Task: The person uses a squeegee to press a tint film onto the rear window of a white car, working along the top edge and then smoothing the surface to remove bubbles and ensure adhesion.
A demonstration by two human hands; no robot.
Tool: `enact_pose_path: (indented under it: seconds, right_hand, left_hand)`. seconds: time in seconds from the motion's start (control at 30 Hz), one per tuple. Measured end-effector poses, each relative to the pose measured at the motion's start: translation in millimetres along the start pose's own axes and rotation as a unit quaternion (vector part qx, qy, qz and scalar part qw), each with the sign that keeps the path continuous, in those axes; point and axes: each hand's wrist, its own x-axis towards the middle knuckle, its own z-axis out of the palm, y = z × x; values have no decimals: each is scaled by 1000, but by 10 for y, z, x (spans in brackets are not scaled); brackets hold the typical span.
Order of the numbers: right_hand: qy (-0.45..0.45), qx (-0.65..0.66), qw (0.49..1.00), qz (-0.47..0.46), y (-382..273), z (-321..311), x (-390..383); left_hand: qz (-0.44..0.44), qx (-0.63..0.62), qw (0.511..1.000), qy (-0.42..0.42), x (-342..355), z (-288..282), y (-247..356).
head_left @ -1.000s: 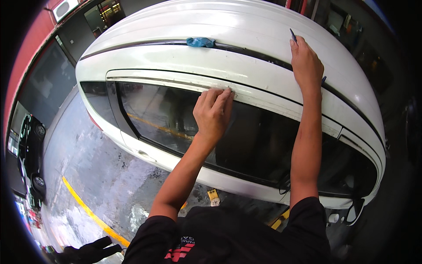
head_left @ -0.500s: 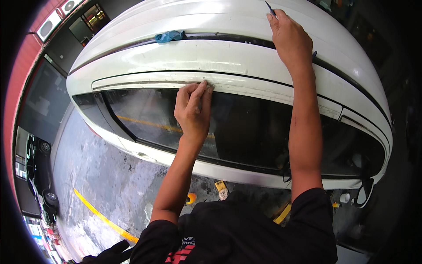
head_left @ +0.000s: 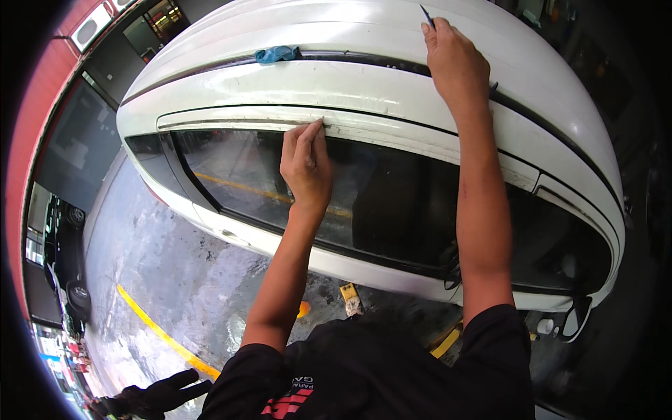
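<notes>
A white car point(head_left: 280, 87) stands side-on before me, its roof toward the top of the picture. My left hand point(head_left: 306, 164) is closed, fingertips pinched together at the upper door frame above the dark side window point(head_left: 406, 199). Whatever lies between those fingertips is too small to make out. Along the frame, left of the fingers, runs a narrow greyish strip point(head_left: 231, 123). Raised over the roof, my right hand point(head_left: 456, 66) grips a thin dark pointed tool point(head_left: 427, 17), its tip pointing up and left. Most of its handle is hidden in the fist.
A crumpled blue cloth or glove point(head_left: 276, 54) lies on the black roof channel. A side mirror point(head_left: 575, 318) juts out at lower right. On the floor are a yellow object point(head_left: 351, 299) and a yellow line point(head_left: 164, 336). A dark car point(head_left: 66, 245) stands far left.
The view has shifted slightly, so the car sits a little differently in it. My left fingers stay at the door frame, more bunched. My right hand still holds the tool over the roof.
</notes>
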Motion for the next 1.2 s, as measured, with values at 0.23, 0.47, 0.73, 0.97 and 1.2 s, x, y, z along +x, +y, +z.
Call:
enact_pose_path:
  seconds: [0.23, 0.47, 0.73, 0.97, 1.2]
  right_hand:
    - [-24, 25, 999, 7, 13, -49, 38]
    - [-41, 39, 998, 3, -13, -87, 10]
    - [-45, 49, 998, -3, 38, -68, 57]
    - [-35, 59, 998, -9, 38, -84, 37]
    - [-36, 75, 996, -13, 32, -69, 1]
  left_hand:
    - [-38, 11, 999, 2, 47, -3, 151]
    - [16, 86, 996, 18, 10, 52, 158]
    - [-68, -8, 997, 17, 43, -14, 199]
    - [-96, 24, 995, -3, 78, -42, 288]
    - [-22, 98, 994, 31, 18, 70, 222]
